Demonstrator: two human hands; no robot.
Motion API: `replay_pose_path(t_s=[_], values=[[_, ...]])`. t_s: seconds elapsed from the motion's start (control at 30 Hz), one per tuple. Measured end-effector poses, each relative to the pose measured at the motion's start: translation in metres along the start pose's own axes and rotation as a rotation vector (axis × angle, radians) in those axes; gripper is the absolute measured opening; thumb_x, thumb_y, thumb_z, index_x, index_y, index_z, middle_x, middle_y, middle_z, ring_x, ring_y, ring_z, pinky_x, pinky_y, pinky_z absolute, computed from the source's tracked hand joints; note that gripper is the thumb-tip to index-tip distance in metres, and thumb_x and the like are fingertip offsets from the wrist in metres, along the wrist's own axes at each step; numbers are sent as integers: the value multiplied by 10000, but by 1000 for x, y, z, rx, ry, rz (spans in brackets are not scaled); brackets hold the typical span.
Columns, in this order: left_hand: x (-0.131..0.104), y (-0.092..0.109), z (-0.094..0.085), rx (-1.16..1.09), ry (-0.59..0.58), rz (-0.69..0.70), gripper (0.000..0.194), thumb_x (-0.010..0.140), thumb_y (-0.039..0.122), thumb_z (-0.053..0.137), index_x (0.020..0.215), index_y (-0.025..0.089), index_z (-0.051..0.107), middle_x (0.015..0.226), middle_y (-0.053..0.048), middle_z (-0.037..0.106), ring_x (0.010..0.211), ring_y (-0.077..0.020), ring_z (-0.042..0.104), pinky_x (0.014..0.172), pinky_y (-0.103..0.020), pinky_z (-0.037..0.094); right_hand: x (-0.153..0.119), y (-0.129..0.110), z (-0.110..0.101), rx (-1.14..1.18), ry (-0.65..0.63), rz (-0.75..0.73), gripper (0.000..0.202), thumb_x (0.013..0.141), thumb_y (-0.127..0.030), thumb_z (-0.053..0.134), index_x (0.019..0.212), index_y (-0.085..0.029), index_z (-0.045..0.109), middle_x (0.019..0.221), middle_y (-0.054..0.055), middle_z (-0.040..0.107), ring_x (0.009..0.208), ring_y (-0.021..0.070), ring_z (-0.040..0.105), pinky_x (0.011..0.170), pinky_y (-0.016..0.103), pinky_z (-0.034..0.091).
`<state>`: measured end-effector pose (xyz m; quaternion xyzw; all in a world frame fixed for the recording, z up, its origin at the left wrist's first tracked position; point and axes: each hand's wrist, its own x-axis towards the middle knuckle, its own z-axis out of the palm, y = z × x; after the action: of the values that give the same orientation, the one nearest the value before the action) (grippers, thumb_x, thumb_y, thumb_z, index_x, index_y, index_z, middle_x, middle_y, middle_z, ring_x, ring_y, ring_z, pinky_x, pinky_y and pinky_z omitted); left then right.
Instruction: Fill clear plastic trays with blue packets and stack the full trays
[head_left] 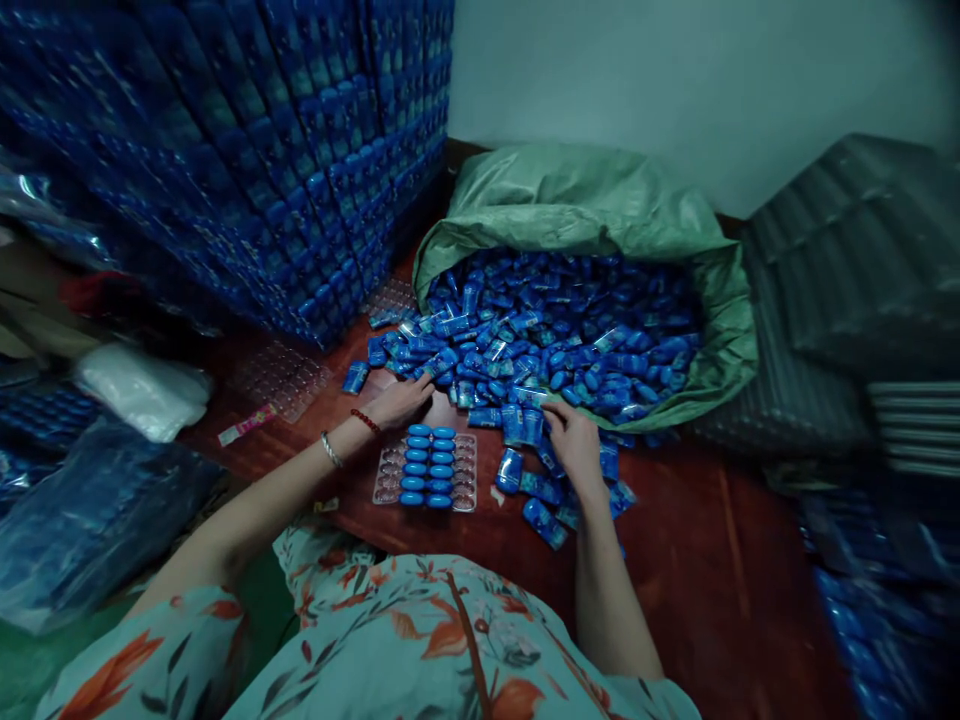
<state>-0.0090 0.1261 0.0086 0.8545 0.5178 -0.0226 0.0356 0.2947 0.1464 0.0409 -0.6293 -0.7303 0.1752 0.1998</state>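
A heap of small blue wrapped packets point(525, 345) spills from the mouth of a green sack point(600, 195). At the heap's near left edge, my left hand point(401, 403) stretches its fingers out, fingertips touching the packets. My right hand point(576, 445) has curled fingers, closed on a small blue packet point(534, 395) at the front of the heap. Between my forearms lies a clear plastic blister tray point(465, 470). Two columns of blue oval pieces point(427, 470) fill its middle, while the cups at both sides hold no blue pieces.
Tall stacks of blue packs point(300, 180) rise at the left. More clear trays point(281, 380) lie beside a pink strip point(247, 425) and a white plastic bag point(146, 385). Grey stacked trays point(862, 260) stand right. Loose packets point(544, 522) lie on the red-brown surface point(697, 560).
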Motion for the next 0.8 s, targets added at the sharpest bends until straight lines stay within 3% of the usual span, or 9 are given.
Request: replay_pose_path(t_s=[0.1,0.2,0.3,0.4,0.5,0.6,0.7,0.8], values=[[-16,-12,1,-46,-41,-40,251,796,103,453,1042,91,500,1117,-178,497,774,-213,599,613,-310,471,-4,-13,6,-98,-96,-50,313,858,-321,472,1117,-201,602,1068,75,652,954,236,607,816,345,459],[-35,-28,5,-131,-40,-101,350,803,191,490,1141,106,461,1083,-157,506,820,-226,593,638,-304,475,-7,-33,19,-297,-182,-81,464,844,-351,535,1274,-195,455,1172,114,565,924,238,614,720,306,464],[-60,-42,11,-235,3,-177,406,813,238,482,1207,151,444,1107,-133,484,795,-190,584,668,-294,475,-7,-44,27,-429,-244,-95,479,839,-358,554,1271,-198,426,1152,120,528,847,230,624,631,283,443],[-89,-51,16,-367,101,-245,323,817,292,472,1107,165,528,1046,-98,483,809,-173,560,735,-300,474,-6,-44,24,-476,-315,-95,435,822,-396,574,1200,-209,467,1086,96,529,830,226,612,603,275,419],[-115,-53,20,-468,225,-361,271,819,351,449,967,154,562,949,-74,494,801,-175,530,761,-315,469,-9,-43,18,-569,-296,-96,384,809,-399,593,1127,-197,520,1074,114,515,891,243,572,641,291,406],[-130,-49,23,-529,261,-477,249,788,378,476,884,159,544,857,-50,519,743,-171,510,739,-319,464,-12,-48,19,-631,-209,-220,269,833,-319,562,1072,-197,570,1110,129,506,1007,276,492,724,335,384],[-131,-43,26,-637,280,-538,220,783,333,467,912,168,535,860,-42,559,775,-172,530,769,-317,458,-9,-55,31,-604,-267,-425,283,854,-172,477,1117,-219,569,1099,112,544,1007,260,474,767,355,353],[-127,-37,32,-692,362,-623,180,781,301,462,858,168,556,858,-47,557,805,-175,530,808,-325,448,-5,-55,45,-575,-299,-518,325,863,-117,405,1143,-181,558,1045,120,587,955,248,504,783,366,338]])
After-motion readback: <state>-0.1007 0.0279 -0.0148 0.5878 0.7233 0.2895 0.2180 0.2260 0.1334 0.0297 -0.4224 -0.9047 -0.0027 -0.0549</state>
